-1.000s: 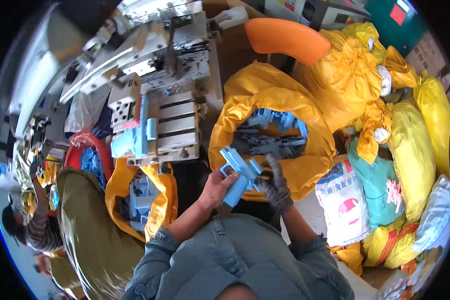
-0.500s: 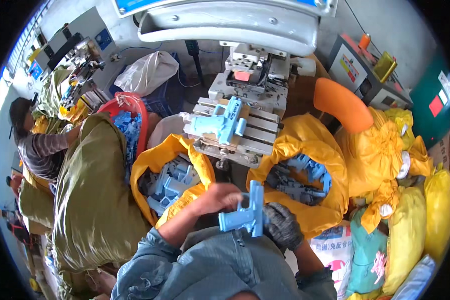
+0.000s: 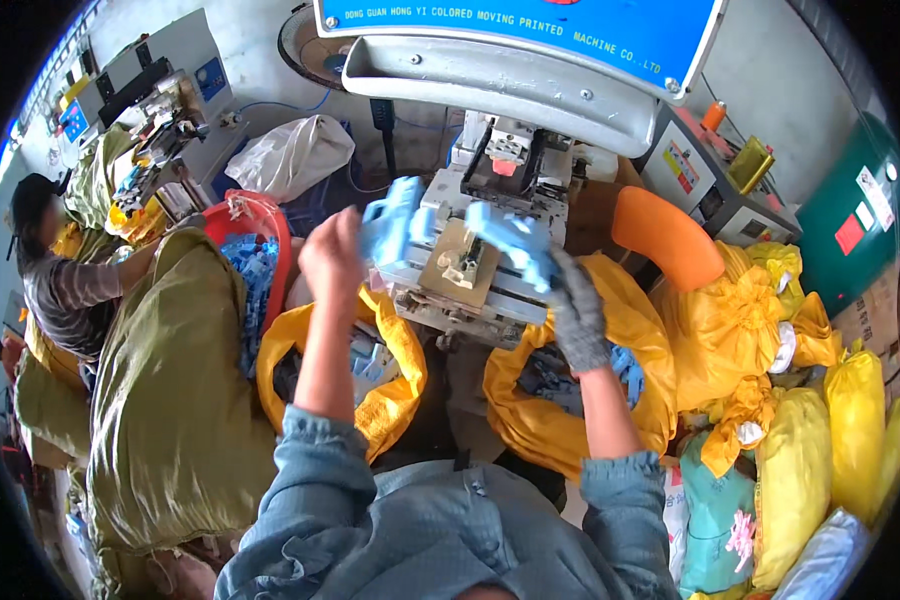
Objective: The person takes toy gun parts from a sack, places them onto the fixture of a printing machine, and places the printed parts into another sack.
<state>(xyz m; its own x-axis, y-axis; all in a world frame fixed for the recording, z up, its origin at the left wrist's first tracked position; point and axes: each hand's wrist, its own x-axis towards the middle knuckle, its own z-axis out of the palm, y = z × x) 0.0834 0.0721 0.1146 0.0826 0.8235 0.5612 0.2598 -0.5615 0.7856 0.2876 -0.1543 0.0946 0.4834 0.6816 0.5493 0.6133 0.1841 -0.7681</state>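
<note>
My bare left hand [image 3: 333,252] is raised to the left of the machine bed. Its fingers close on a light blue toy pistol [image 3: 395,222], slightly blurred. On the other side, my right hand [image 3: 578,318], in a dark grey glove, grips a second blue toy pistol [image 3: 513,242] by its lower right end; motion smears it. Between the two pistols, a brass-coloured jig [image 3: 462,262] sits on the slotted metal bed [image 3: 520,300] with no pistol on it. Above the bed is the printing machine's head with a small pink pad [image 3: 505,168].
Two yellow sacks flank the bed: the left sack [image 3: 400,400] and right sack [image 3: 660,390] hold blue toy parts. A red tub [image 3: 280,225] of blue pieces stands further left, beside a large olive sack [image 3: 170,400] and a seated co-worker [image 3: 85,270]. An orange duct [image 3: 665,235] curves at right.
Both hands have risen from my lap to the machine bed. The toy pistol that lay on the jig is off it, and each hand now holds one. The view has shifted slightly.
</note>
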